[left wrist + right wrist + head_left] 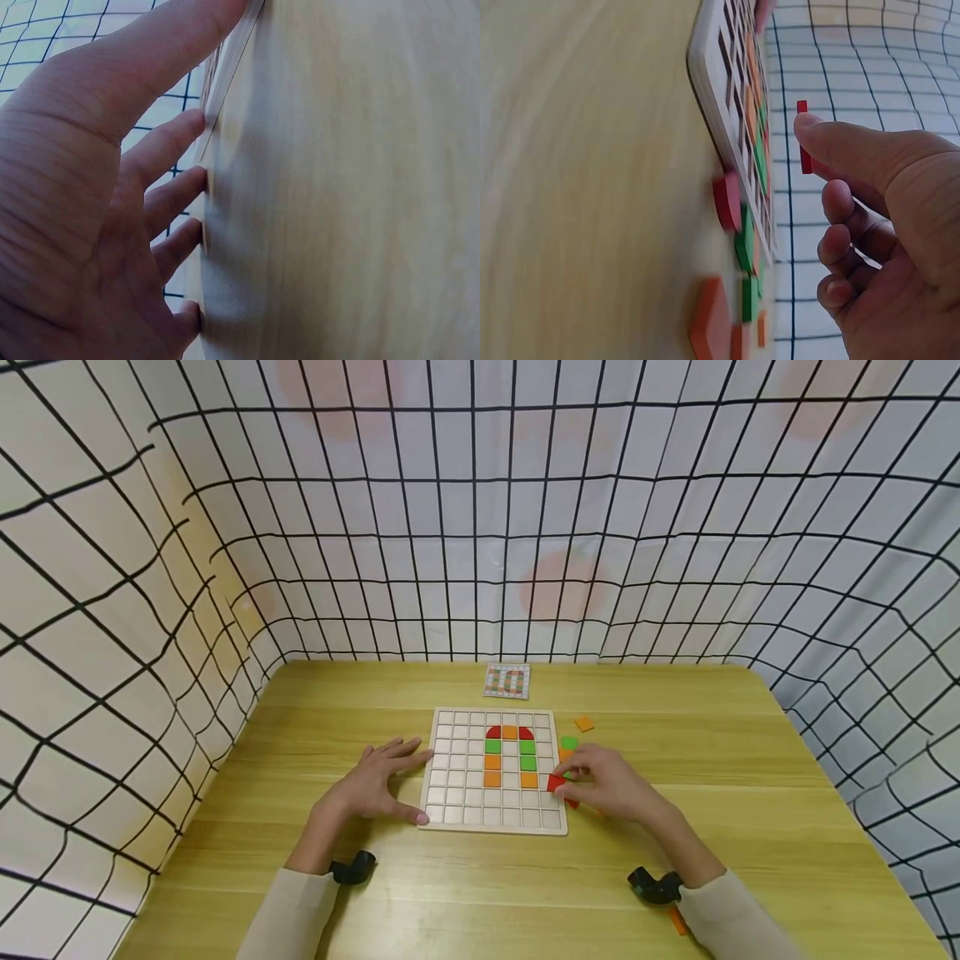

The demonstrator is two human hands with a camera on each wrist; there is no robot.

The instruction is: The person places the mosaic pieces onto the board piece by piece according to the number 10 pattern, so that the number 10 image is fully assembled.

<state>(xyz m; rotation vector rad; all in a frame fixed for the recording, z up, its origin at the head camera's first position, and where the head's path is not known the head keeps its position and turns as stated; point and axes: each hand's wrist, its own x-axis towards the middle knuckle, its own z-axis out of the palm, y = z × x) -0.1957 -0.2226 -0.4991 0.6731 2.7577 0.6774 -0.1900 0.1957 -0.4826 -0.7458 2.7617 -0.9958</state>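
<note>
A pale wooden grid board [455,796] lies on the table, with red, green and orange tiles [527,762] set in an arch shape in its cells. My left hand [371,782] rests at the board's left side, fingers spread, with the thumb at the near left corner and the index finger at the left edge. Between thumb and fingers, my right hand [611,783] pinches a red tile [555,782] at the board's right edge. In the right wrist view the red tile [805,139] appears edge-on, raised above the table.
Loose tiles [569,742] in green, orange and red lie right of the board, partly hidden by my right hand. One orange tile [584,723] sits farther back, another orange piece [677,921] by the right sleeve. A pattern card [507,681] lies behind the board. Black netting surrounds the table.
</note>
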